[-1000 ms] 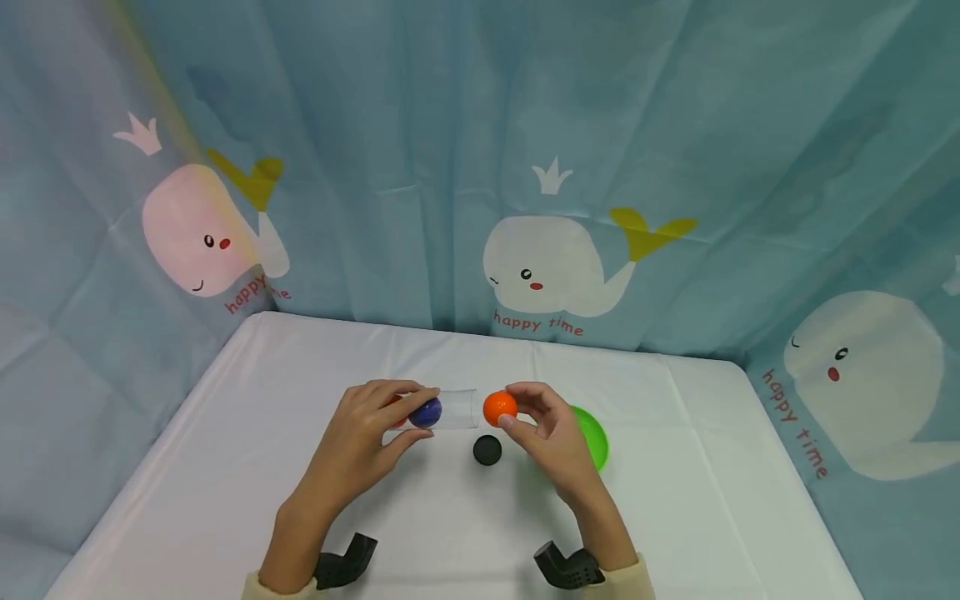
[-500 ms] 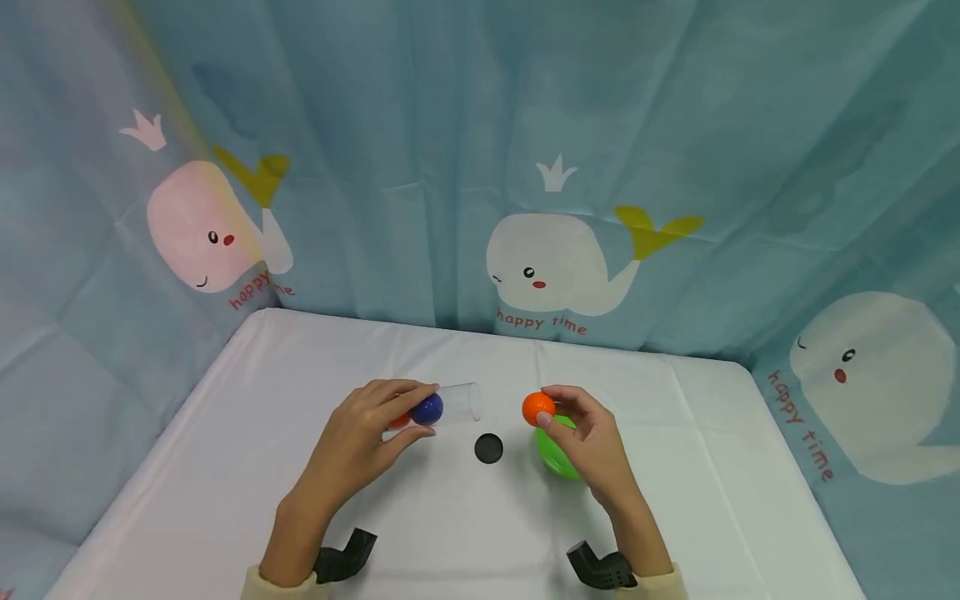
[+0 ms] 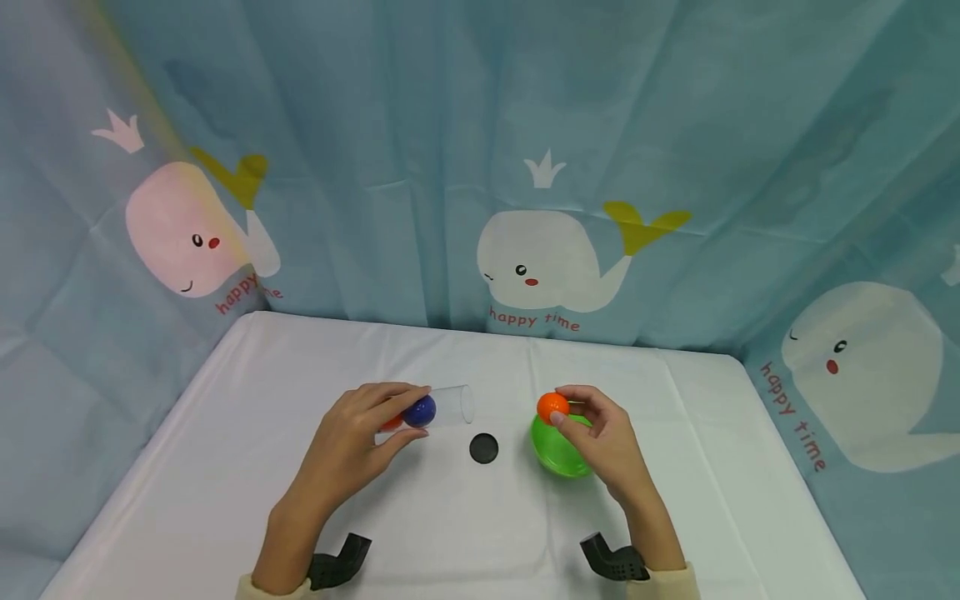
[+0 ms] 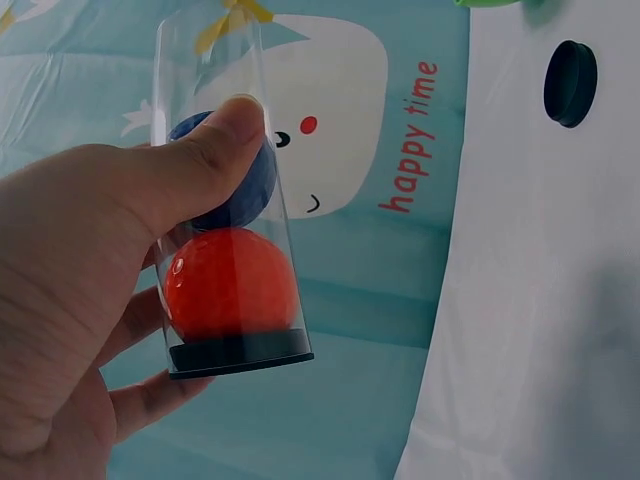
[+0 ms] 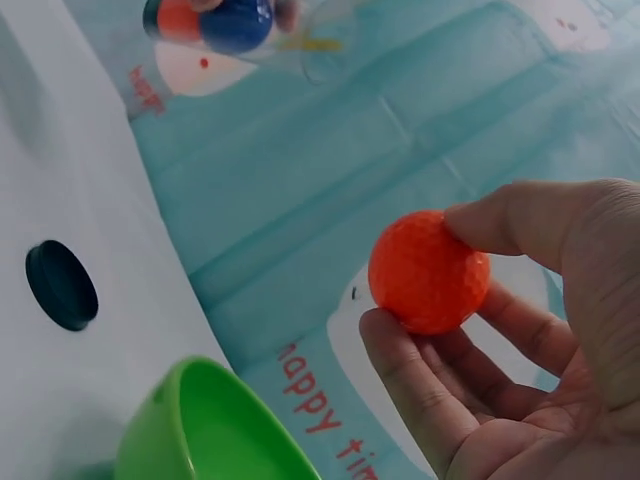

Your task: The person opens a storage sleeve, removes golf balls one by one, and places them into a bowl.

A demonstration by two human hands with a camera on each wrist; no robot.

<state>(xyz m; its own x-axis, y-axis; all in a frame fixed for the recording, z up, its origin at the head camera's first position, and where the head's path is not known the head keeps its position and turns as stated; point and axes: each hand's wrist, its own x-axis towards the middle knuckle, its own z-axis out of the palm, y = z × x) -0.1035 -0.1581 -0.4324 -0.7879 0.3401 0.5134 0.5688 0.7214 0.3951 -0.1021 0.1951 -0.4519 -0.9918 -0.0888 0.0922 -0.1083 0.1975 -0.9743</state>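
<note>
My left hand (image 3: 358, 432) grips a clear plastic tube (image 4: 190, 60), thumb on one side and fingers behind. Inside the tube a red ball (image 4: 232, 285) sits against the black end cap (image 4: 240, 352), with a blue ball (image 4: 250, 190) beside it. In the head view the tube lies sideways, its uncapped end pointing right. My right hand (image 3: 603, 437) pinches an orange ball (image 5: 428, 272) between thumb and fingertips. That ball is over the far rim of a green bowl (image 3: 558, 454), which the hand partly covers.
A loose black cap (image 3: 483, 448) lies on the white tablecloth (image 3: 480, 525) between the hands, left of the bowl. Behind the table hangs a blue curtain (image 3: 375, 250) printed with whales.
My right hand has carried the orange ball rightward, from near the tube's uncapped end to over the green bowl. The left hand holds the tube in nearly the same place, its uncapped end slightly raised.
</note>
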